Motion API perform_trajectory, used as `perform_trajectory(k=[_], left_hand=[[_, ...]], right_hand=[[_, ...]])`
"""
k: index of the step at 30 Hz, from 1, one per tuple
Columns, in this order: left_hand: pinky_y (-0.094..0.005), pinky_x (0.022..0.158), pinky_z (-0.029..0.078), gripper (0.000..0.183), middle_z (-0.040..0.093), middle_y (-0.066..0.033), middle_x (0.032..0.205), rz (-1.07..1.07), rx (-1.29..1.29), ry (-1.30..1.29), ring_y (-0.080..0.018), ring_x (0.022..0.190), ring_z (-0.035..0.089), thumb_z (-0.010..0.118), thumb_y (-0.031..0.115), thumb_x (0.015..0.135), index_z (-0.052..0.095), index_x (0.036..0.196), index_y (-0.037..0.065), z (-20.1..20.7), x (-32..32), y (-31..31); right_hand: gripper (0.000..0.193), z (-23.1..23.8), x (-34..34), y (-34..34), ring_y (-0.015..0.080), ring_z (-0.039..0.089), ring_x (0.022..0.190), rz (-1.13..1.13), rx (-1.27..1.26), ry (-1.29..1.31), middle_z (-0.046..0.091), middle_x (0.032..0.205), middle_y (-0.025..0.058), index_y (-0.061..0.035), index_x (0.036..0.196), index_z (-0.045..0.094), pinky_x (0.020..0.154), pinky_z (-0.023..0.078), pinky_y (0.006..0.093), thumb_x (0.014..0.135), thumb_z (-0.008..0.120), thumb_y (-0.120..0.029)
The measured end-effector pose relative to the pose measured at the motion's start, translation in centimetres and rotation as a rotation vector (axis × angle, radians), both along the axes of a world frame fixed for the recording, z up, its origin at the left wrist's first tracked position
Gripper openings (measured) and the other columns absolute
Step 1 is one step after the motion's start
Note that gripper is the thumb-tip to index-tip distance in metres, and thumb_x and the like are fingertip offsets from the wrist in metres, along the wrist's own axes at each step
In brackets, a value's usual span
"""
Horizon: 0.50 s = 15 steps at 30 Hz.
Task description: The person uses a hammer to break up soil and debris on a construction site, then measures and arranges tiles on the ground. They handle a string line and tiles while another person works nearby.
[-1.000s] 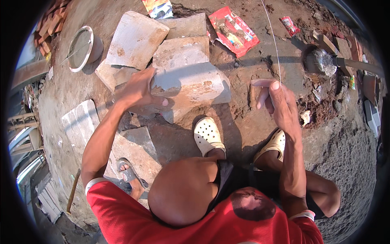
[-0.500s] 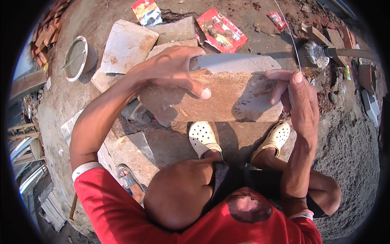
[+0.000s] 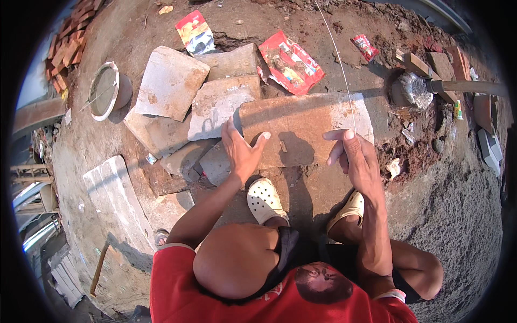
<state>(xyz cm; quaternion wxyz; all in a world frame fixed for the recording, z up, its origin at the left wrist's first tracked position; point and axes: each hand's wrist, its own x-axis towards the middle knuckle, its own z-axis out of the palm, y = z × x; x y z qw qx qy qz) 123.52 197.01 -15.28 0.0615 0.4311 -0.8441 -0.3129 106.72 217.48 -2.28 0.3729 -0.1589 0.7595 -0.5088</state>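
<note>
A long, brown-faced stone slab (image 3: 269, 116) lies on the ground in front of my feet, with a pale grey patch at its right end. Beside its near left corner is my left hand (image 3: 243, 152), thumb and fingers apart and holding nothing; I cannot tell whether it touches the edge. My right hand (image 3: 362, 164) is over the slab's right end, thumb and forefinger pinched on a thin pale line (image 3: 340, 64), string or wire, which runs up past the far edge of view. Its other fingers are curled.
Several flat slabs (image 3: 169, 81) lie piled at the left, near a bucket (image 3: 105, 91). Red wrappers (image 3: 291, 62) litter the far ground. A plastic-wrapped post or tool head (image 3: 412, 89) with a handle stands at right. My clogs (image 3: 264, 200) are just below the slab.
The slab, tilted up with my left hand on it before, now lies flatter and farther off. My left hand has let go and drawn down-left. My right hand moved left with the line.
</note>
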Motion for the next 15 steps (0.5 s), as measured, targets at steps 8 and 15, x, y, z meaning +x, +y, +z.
perform_trajectory(k=[8,15], left_hand=[[-0.0478,0.12,0.029,0.116,0.023,-0.0305,0.162,0.414,0.765,0.025,-0.0409,0.151,0.026,0.064,0.069,0.087,0.011,0.16,-0.005,-6.9,0.3,-1.0],[-0.0464,0.104,0.045,0.107,0.057,-0.0335,0.133,0.391,0.735,0.003,-0.0427,0.127,0.056,0.067,0.073,0.081,0.039,0.142,-0.011,-1.9,2.4,0.5]], right_hand=[[0.063,0.0,2.3,-3.0,0.0076,0.045,0.053,0.118,-0.097,-0.001,0.066,0.068,0.0032,0.0006,0.115,0.07,0.052,0.038,0.0259,0.11,0.032,-0.05],[0.064,1.4,3.2,-3.7,0.0081,0.046,0.054,0.144,-0.096,-0.034,0.066,0.068,0.0034,0.0019,0.115,0.069,0.053,0.038,0.0266,0.109,0.034,-0.052]])
